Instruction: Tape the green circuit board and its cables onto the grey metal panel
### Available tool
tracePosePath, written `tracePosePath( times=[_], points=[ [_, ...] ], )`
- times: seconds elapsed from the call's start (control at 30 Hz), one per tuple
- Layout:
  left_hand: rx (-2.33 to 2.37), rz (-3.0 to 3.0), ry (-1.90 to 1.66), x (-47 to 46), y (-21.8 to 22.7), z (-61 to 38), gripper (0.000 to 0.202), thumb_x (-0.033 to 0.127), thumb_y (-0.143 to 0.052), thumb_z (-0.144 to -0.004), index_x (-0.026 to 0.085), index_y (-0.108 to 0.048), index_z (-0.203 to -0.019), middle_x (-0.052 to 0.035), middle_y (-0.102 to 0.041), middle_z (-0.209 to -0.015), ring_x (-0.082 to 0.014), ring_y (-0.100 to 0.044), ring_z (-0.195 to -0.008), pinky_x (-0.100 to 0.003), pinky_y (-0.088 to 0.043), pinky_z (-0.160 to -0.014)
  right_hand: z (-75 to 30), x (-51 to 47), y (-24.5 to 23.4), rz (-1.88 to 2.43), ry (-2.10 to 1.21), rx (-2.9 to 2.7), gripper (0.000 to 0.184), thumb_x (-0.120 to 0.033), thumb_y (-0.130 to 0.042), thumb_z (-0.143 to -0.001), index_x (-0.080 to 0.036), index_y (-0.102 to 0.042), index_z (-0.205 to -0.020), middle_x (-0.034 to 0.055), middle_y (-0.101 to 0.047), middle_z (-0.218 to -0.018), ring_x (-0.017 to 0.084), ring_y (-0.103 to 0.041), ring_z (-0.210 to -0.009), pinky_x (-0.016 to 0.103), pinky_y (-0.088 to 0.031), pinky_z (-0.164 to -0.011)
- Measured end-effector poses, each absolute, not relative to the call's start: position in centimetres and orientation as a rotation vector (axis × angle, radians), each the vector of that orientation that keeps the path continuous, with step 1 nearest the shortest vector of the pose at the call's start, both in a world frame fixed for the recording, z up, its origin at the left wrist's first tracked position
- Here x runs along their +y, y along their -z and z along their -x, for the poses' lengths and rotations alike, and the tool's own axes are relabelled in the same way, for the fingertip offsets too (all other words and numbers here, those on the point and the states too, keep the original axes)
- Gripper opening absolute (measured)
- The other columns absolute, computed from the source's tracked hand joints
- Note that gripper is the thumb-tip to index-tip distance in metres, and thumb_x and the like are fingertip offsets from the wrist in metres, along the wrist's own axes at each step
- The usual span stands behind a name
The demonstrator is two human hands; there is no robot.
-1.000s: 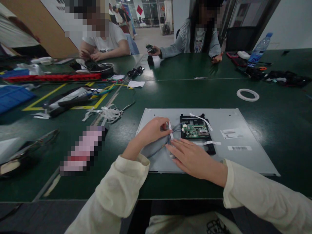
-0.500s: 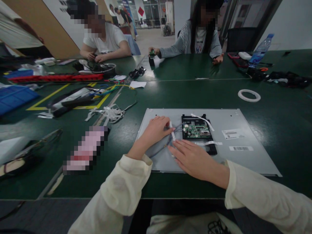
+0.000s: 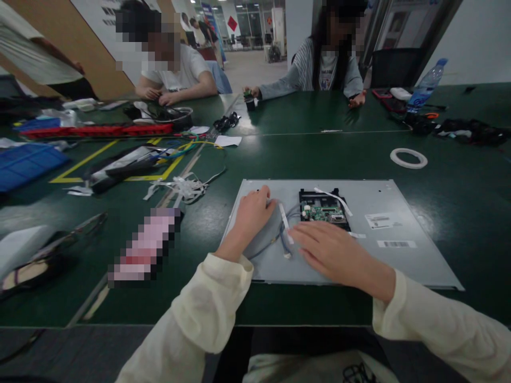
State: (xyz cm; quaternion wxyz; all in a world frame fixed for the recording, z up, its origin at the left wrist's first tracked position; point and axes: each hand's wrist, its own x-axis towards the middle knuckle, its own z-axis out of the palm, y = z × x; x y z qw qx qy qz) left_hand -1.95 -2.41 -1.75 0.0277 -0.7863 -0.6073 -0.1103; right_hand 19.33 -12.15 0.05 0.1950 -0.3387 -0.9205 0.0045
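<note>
A grey metal panel (image 3: 411,268) lies flat on the table, with a green circuit board (image 3: 322,214) in a black frame on it. Grey cables (image 3: 265,247) run left from the board under a white tape strip (image 3: 284,218), and a loose white connector (image 3: 287,256) shows below. My left hand (image 3: 253,215) rests on the panel left of the strip, fingers apart and holding nothing. Stretched out flat, my right hand (image 3: 335,250) has its fingertips beside the strip's lower end and partly hides the black frame. More tape (image 3: 339,199) crosses the board's top corner.
A tape roll (image 3: 408,158) lies to the right, with a water bottle (image 3: 427,85) behind. To the left are a phone (image 3: 149,242), crumpled white strips (image 3: 186,187), a blue tray (image 3: 30,165) and tangled cables. Two people sit across the table (image 3: 291,157).
Both hands have moved off the white tape strip, the left one to the left, the right one to the right. More of the cables and the connector now show.
</note>
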Motion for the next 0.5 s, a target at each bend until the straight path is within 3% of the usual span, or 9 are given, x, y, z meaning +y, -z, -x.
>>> tracePosePath(
  times=[0.07,0.17,0.3,0.37,0.5],
  points=[
    [-1.897,2.436,0.35,-2.4,1.6,2.0,0.017,0.03,-0.047,-0.091,0.018,-0.053,-0.101,-0.0072,-0.065,-0.084,-0.023,-0.061,-0.081,-0.031,-0.039,-0.068,-22.3,-10.3,-1.6,1.149,-0.005,-2.441,0.037,-0.028,-0.041,-0.095,-0.021,-0.054,-0.128,0.0071,-0.062,-0.124,0.022,-0.06,-0.109,0.041,-0.05,-0.092],
    [-1.909,2.469,0.364,-2.5,1.5,2.1,0.016,0.03,-0.046,-0.091,0.019,-0.052,-0.101,-0.0062,-0.066,-0.083,-0.0215,-0.062,-0.078,-0.03,-0.04,-0.067,-29.3,-5.9,-2.4,1.481,0.035,-2.282,0.038,-0.028,-0.045,-0.091,-0.017,-0.055,-0.127,0.0108,-0.061,-0.122,0.023,-0.059,-0.108,0.037,-0.048,-0.089],
    [-1.895,2.496,0.382,-2.6,1.5,2.0,0.019,0.029,-0.046,-0.091,0.018,-0.053,-0.104,-0.0056,-0.066,-0.082,-0.0208,-0.062,-0.077,-0.03,-0.041,-0.068,-39.9,0.7,0.3,1.811,0.201,-2.155,0.047,-0.026,-0.056,-0.085,-0.005,-0.054,-0.127,0.0233,-0.056,-0.124,0.027,-0.05,-0.117,0.036,-0.038,-0.095],
    [-1.88,2.509,0.395,-2.7,1.5,2.1,0.021,0.03,-0.045,-0.091,0.018,-0.053,-0.106,-0.0058,-0.066,-0.082,-0.021,-0.062,-0.076,-0.03,-0.041,-0.069,-43.9,3.0,2.3,1.955,0.191,-2.08,0.054,-0.028,-0.059,-0.083,-0.004,-0.05,-0.131,0.0256,-0.052,-0.129,0.028,-0.046,-0.12,0.036,-0.036,-0.093],
    [-1.87,2.524,0.394,-2.7,1.6,2.3,0.023,0.031,-0.044,-0.092,0.018,-0.055,-0.108,-0.0067,-0.066,-0.082,-0.0219,-0.062,-0.075,-0.031,-0.041,-0.068,-47.5,4.9,4.8,2.1,0.09,-2.038,0.042,-0.031,-0.058,-0.084,-0.006,-0.063,-0.118,0.0248,-0.063,-0.11,0.026,-0.058,-0.097,0.036,-0.037,-0.08]
  ],
)
